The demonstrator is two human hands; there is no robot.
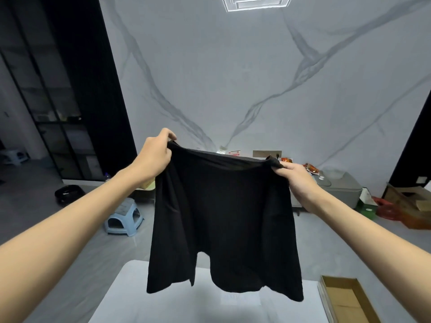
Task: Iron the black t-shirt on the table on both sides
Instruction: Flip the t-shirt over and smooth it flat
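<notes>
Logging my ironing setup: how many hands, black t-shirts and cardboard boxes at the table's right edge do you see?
hands: 2 (left hand, right hand)
black t-shirt: 1
cardboard box at the right edge of the table: 1
Total: 4

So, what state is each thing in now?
t-shirt: held up, hanging over the table, not spread flat.
left hand: grips the t-shirt's top edge.
right hand: grips the same edge, at the other end.
box: open on top.
stool: upright.
</notes>
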